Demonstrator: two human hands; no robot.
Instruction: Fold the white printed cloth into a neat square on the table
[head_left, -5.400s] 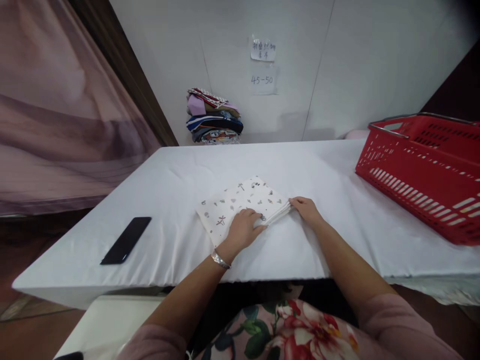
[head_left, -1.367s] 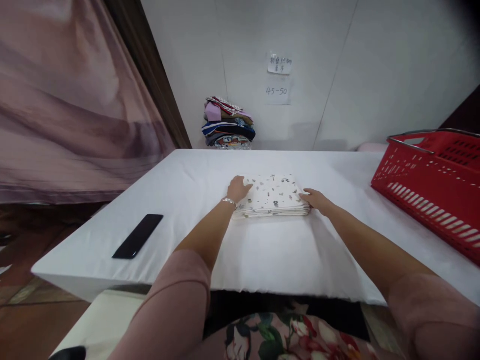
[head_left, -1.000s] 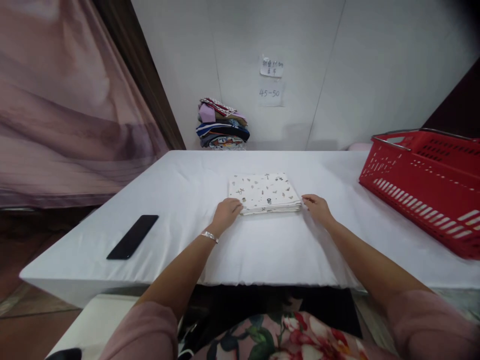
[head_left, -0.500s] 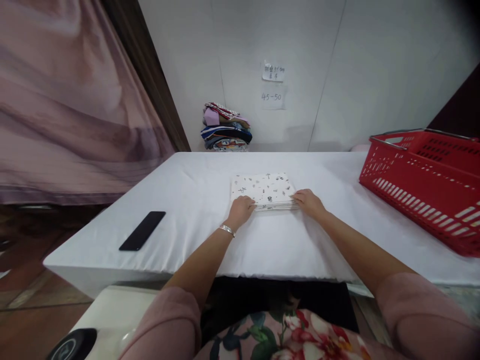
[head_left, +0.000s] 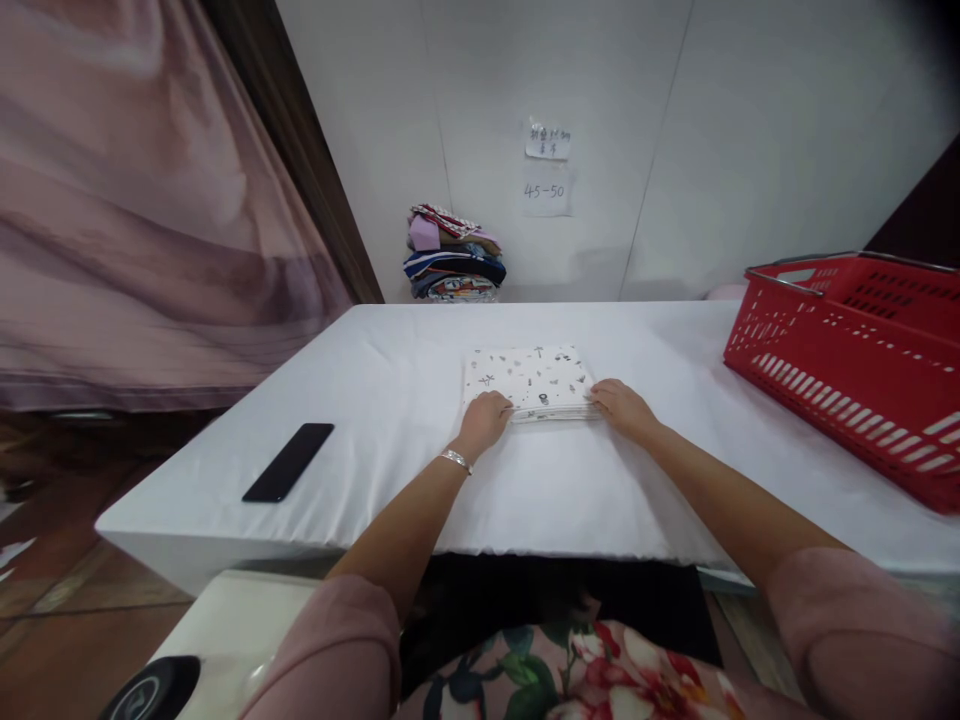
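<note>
A folded white cloth [head_left: 529,375] with a small dark print lies flat on the white-covered table, its stacked layers showing along the near edge. My left hand [head_left: 484,422], with a silver bracelet at the wrist, is closed on the cloth's near left corner. At the near right corner, my right hand [head_left: 624,408] pinches the layers between thumb and fingers. Both thumbs are partly hidden from view.
A black phone [head_left: 289,462] rests on the table [head_left: 405,400] at the left. To the right stands a red plastic basket [head_left: 847,370] with a metal handle. Several folded fabrics [head_left: 454,255] are piled by the wall, left of two paper notes [head_left: 547,190].
The hands and the folded cloth stay almost in place. The whole view has shifted very slightly; the right fingers sit marginally farther out at the corner.
</note>
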